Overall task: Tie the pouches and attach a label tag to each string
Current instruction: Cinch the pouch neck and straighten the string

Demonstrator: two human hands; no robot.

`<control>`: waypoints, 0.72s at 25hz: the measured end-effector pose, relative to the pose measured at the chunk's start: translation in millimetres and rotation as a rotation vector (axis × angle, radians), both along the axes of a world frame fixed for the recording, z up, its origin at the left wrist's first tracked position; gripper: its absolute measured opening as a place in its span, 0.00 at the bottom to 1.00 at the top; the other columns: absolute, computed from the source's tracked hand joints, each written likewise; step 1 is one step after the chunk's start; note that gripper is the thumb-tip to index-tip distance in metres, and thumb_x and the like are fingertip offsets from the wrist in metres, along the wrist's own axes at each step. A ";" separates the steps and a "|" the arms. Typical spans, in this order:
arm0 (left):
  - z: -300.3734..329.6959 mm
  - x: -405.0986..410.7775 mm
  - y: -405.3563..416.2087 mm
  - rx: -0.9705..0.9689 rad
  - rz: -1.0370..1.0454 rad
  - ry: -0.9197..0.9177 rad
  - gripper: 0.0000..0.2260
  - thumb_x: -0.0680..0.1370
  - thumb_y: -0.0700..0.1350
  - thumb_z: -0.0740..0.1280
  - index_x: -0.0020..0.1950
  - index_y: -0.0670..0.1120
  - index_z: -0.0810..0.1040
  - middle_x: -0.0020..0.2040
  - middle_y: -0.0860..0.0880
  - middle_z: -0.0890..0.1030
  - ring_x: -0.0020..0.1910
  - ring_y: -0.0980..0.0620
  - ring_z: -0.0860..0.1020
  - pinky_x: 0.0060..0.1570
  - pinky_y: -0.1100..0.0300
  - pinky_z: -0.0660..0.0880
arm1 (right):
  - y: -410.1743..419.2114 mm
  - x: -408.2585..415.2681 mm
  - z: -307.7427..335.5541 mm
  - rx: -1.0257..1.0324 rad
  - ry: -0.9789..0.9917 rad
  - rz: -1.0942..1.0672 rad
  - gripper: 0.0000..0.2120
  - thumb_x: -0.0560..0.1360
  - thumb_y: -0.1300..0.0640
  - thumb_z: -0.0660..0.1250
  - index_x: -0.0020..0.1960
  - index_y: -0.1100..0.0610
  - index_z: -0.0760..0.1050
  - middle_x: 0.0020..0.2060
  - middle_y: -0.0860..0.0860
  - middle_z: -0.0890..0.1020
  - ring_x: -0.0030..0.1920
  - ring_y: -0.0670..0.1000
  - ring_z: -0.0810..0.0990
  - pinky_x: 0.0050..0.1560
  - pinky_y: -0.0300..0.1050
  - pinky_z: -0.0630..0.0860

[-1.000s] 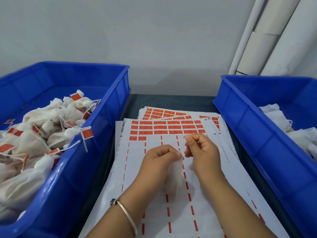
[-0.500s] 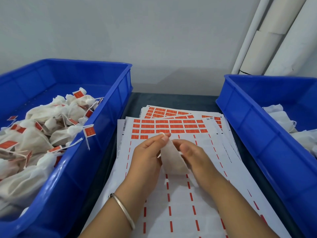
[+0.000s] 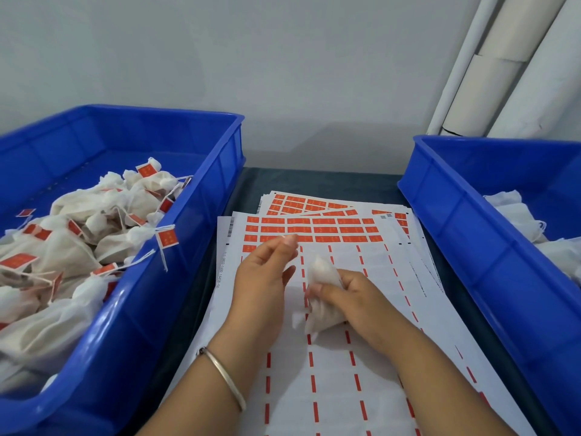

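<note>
Many tagged pouches [image 3: 72,256] already filled the bin at the table's left edge — untagged ones [image 3: 534,243] waited at the right. Over the label sheet [image 3: 330,372], the right hand [image 3: 361,297] gripped one pouch [image 3: 320,278]; the left hand [image 3: 267,272] pinched its string — tag still to come.

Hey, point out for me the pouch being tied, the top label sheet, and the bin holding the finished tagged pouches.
pouch [image 3: 320,275]: head view, on its white cloth above the right hand.
label sheet [image 3: 342,366]: head view, on its bare peeled area.
left bin [image 3: 201,196]: head view, on its blue right wall.
</note>
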State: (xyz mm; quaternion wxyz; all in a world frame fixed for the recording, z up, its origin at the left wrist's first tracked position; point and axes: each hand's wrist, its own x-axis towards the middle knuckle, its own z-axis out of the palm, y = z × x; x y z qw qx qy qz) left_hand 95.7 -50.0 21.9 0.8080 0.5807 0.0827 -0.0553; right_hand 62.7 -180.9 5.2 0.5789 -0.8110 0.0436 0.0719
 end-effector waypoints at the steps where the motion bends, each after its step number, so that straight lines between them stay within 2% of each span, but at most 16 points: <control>1: -0.5 2.3 2.0 -0.063 0.028 0.033 0.05 0.72 0.54 0.67 0.39 0.57 0.83 0.41 0.62 0.83 0.42 0.61 0.81 0.43 0.64 0.77 | -1.2 0.3 0.4 0.055 0.018 -0.005 0.10 0.77 0.47 0.63 0.38 0.45 0.80 0.41 0.44 0.80 0.48 0.49 0.78 0.45 0.38 0.72; 3: -1.0 7.2 5.8 -0.181 0.081 0.103 0.04 0.73 0.52 0.68 0.42 0.53 0.82 0.40 0.59 0.83 0.42 0.59 0.82 0.40 0.64 0.77 | -4.4 0.8 0.9 0.159 0.035 -0.019 0.11 0.77 0.49 0.62 0.39 0.47 0.80 0.37 0.43 0.80 0.48 0.50 0.79 0.48 0.39 0.74; 5: -1.8 10.4 7.2 -0.211 0.116 0.135 0.04 0.74 0.50 0.69 0.43 0.52 0.81 0.40 0.57 0.84 0.43 0.56 0.82 0.38 0.63 0.77 | -7.3 1.9 1.4 0.289 0.036 -0.011 0.09 0.78 0.52 0.62 0.42 0.50 0.79 0.36 0.45 0.80 0.46 0.48 0.80 0.46 0.38 0.77; 7: -4.2 12.2 5.6 -0.162 0.119 0.144 0.04 0.73 0.49 0.69 0.40 0.52 0.82 0.40 0.57 0.84 0.45 0.55 0.81 0.39 0.63 0.77 | -11.0 3.7 2.5 0.447 0.027 -0.005 0.08 0.76 0.53 0.64 0.40 0.50 0.80 0.37 0.48 0.79 0.43 0.48 0.80 0.46 0.39 0.79; 9: -7.1 13.7 4.1 -0.114 0.117 0.159 0.05 0.73 0.48 0.70 0.38 0.52 0.83 0.39 0.57 0.84 0.45 0.54 0.81 0.38 0.63 0.76 | -14.5 5.3 4.3 0.578 0.004 -0.006 0.04 0.71 0.53 0.69 0.38 0.49 0.82 0.36 0.50 0.79 0.42 0.49 0.80 0.52 0.47 0.79; 11: -10.5 14.4 3.3 -0.056 0.103 0.160 0.04 0.72 0.48 0.72 0.38 0.51 0.83 0.37 0.58 0.83 0.45 0.54 0.81 0.38 0.63 0.77 | -17.7 7.0 5.4 0.743 -0.020 -0.031 0.02 0.66 0.54 0.72 0.39 0.49 0.82 0.35 0.51 0.79 0.41 0.49 0.80 0.54 0.51 0.78; 13: -14.5 11.8 1.3 0.096 0.075 0.126 0.04 0.72 0.49 0.72 0.37 0.51 0.83 0.37 0.57 0.83 0.44 0.54 0.80 0.40 0.62 0.77 | -20.9 8.6 4.2 0.950 -0.029 -0.095 0.05 0.64 0.56 0.75 0.40 0.50 0.84 0.36 0.51 0.80 0.40 0.50 0.81 0.49 0.50 0.79; 15: -16.9 6.8 -2.5 0.336 0.021 0.033 0.05 0.73 0.50 0.71 0.38 0.51 0.82 0.37 0.59 0.81 0.42 0.57 0.79 0.38 0.65 0.75 | -24.0 10.1 3.4 1.062 -0.028 -0.183 0.07 0.64 0.57 0.73 0.41 0.50 0.84 0.38 0.52 0.82 0.43 0.52 0.82 0.46 0.50 0.80; 17: -15.7 1.4 -6.2 0.576 -0.064 -0.135 0.06 0.74 0.50 0.70 0.37 0.54 0.80 0.36 0.61 0.79 0.40 0.60 0.77 0.38 0.70 0.73 | -25.4 11.3 3.5 1.031 -0.013 -0.272 0.10 0.65 0.56 0.72 0.46 0.52 0.84 0.43 0.53 0.84 0.50 0.54 0.82 0.46 0.50 0.80; 18: -14.4 -0.8 -6.9 0.663 -0.111 -0.232 0.07 0.74 0.50 0.70 0.36 0.55 0.79 0.36 0.63 0.78 0.40 0.62 0.77 0.38 0.73 0.71 | -25.6 12.5 2.3 0.953 -0.008 -0.312 0.09 0.66 0.55 0.72 0.47 0.53 0.83 0.46 0.53 0.84 0.53 0.55 0.81 0.46 0.49 0.80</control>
